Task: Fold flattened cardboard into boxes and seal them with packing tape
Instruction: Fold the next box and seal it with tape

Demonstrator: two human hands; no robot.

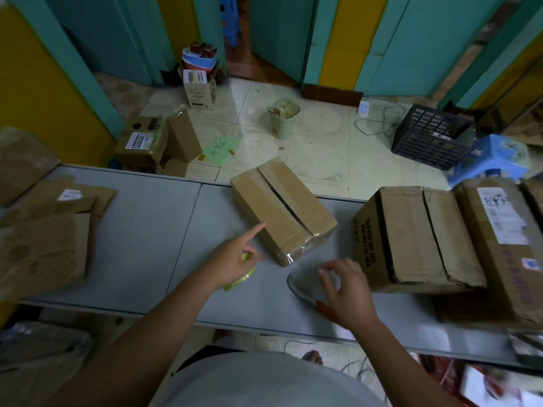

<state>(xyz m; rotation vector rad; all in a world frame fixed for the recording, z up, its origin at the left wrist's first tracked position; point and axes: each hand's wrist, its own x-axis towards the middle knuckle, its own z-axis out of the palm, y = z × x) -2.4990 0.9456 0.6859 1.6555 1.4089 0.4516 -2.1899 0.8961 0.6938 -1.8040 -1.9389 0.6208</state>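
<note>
Left hand (232, 259) grips green object (239, 282), forefinger out; right hand (349, 292) curls round tape roll (295, 290).

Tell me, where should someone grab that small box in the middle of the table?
Clasp the small box across its two long sides, from above: it lies flat with room either side, while its top flaps gape at the seam.

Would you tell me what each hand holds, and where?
Left hand grips a yellow-green object in its palm; right hand curls over the tape roll, grip unclear.
</note>
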